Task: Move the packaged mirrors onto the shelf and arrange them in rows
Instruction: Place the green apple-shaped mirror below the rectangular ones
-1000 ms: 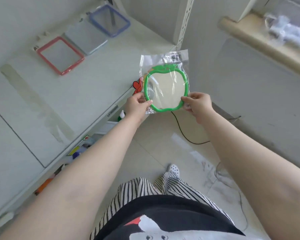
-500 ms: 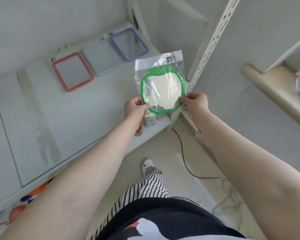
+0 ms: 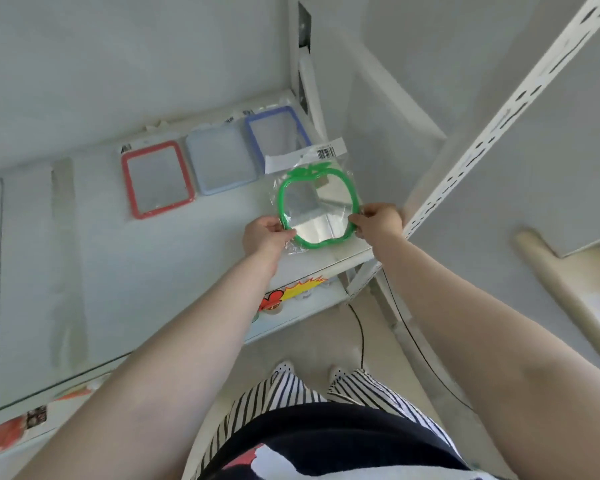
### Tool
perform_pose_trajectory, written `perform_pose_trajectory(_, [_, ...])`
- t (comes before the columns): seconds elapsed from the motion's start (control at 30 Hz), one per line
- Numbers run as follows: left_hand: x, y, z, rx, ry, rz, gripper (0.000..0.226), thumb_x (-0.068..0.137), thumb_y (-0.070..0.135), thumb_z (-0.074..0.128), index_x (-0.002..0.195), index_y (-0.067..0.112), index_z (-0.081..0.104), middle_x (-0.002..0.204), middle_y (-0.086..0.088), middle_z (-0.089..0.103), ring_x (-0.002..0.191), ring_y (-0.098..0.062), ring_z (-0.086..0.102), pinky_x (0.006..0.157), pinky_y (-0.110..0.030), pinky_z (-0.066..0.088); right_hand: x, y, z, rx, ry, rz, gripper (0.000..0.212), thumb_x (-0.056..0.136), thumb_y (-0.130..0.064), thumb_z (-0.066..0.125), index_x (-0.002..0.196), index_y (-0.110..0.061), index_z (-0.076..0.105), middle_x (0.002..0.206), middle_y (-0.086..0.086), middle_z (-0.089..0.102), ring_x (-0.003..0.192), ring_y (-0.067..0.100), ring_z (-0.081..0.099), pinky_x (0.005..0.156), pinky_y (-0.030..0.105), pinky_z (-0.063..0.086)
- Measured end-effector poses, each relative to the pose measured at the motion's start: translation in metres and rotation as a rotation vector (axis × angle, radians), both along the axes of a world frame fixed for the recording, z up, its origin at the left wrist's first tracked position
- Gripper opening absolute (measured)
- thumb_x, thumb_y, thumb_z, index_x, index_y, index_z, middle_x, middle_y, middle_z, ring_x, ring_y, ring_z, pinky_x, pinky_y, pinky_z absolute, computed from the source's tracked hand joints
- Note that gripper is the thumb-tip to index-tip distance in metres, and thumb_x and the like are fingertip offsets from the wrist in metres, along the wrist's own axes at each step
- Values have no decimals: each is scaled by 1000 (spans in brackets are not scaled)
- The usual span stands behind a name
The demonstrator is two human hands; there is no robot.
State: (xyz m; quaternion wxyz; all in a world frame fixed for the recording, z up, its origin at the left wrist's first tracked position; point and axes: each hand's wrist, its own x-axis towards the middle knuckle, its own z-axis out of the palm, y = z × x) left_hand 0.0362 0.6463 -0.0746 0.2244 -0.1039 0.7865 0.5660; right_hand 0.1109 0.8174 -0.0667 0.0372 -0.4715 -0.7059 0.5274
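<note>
A green apple-shaped mirror in a clear bag with a barcode flap is held low over the white shelf, near its front right corner. My left hand pinches the frame's lower left side. My right hand pinches its right side. At the back of the shelf lie three rectangular mirrors in a row: a red-framed one, a pale blue one and a dark blue-framed one. The green mirror's bag partly overlaps the dark blue one in view.
A perforated white upright stands right of the shelf corner. A lower shelf holds colourful items. A black cable runs on the floor. A beige ledge is at the far right.
Both hands have carried the green mirror from beyond the shelf edge to above the shelf's front right area and tilted it flatter. The view has swung towards the shelf.
</note>
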Motion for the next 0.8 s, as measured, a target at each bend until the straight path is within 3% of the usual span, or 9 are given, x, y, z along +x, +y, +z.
perform_pose_trajectory(0.1, [-1, 8, -5, -55, 12, 72, 31, 70, 1, 77, 98, 6, 67, 90, -9, 68, 80, -21, 62, 82, -34, 54, -12, 8, -5, 29, -43, 93, 16, 84, -16, 70, 100, -13, 69, 81, 9, 66, 72, 23, 62, 57, 28, 51])
perform_pose_trajectory(0.2, [0, 12, -12, -68, 1, 103, 32, 69, 1, 78, 99, 6, 68, 93, -10, 70, 82, -22, 64, 88, -37, 56, -20, 15, -12, 41, -67, 147, 8, 83, -13, 70, 89, -9, 69, 76, 9, 61, 73, 22, 60, 64, 36, 54])
perform_pose_trajectory(0.27, [2, 15, -16, -85, 2, 125, 34, 70, 2, 79, 101, 6, 67, 98, -11, 71, 83, -22, 65, 89, -38, 55, -23, 17, -15, 85, -94, 197, 10, 85, -11, 66, 75, -11, 62, 74, 11, 59, 70, 24, 57, 61, 33, 48])
perform_pose_trajectory(0.33, [6, 18, -19, -106, 26, 148, 36, 70, 5, 79, 104, 5, 66, 103, -13, 71, 84, -21, 64, 89, -38, 55, -26, 19, -15, 140, -111, 232, 2, 87, -10, 62, 86, -11, 64, 83, 16, 64, 76, 30, 62, 72, 38, 54])
perform_pose_trajectory(0.4, [8, 22, -20, -126, 51, 165, 38, 71, 7, 79, 106, 5, 64, 105, -12, 71, 84, -20, 63, 89, -35, 54, -28, 21, -16, 189, -134, 239, 18, 89, -10, 59, 105, -5, 66, 99, 18, 69, 92, 35, 66, 84, 42, 55])
perform_pose_trajectory(0.47, [9, 25, -19, -166, 72, 165, 37, 72, 8, 77, 106, 7, 63, 104, -11, 71, 86, -22, 65, 85, -32, 52, -30, 20, -15, 239, -161, 257, 21, 91, -8, 56, 110, -2, 63, 103, 15, 67, 98, 34, 64, 84, 36, 52])
perform_pose_trajectory(0.57, [10, 28, -19, -190, 95, 163, 37, 73, 8, 75, 108, 7, 63, 106, -10, 71, 93, -22, 66, 79, -24, 47, -30, 21, -19, 288, -176, 274, 9, 90, -6, 55, 93, -6, 63, 95, 12, 61, 86, 32, 58, 76, 31, 47])
perform_pose_trajectory(0.7, [11, 30, -20, -197, 106, 167, 37, 75, 7, 74, 111, 7, 63, 109, -8, 70, 85, -11, 57, 76, -17, 41, -28, 21, -23, 249, -141, 254, 33, 89, -12, 58, 122, -10, 57, 117, 12, 64, 107, 33, 62, 93, 41, 52])
perform_pose_trajectory(0.8, [11, 30, -20, -188, 107, 173, 37, 76, 6, 73, 111, 7, 63, 110, -8, 69, 84, -12, 57, 77, -19, 43, -27, 21, -25, 162, -112, 219, 36, 90, -12, 57, 126, -12, 52, 104, 6, 60, 95, 28, 61, 85, 36, 53])
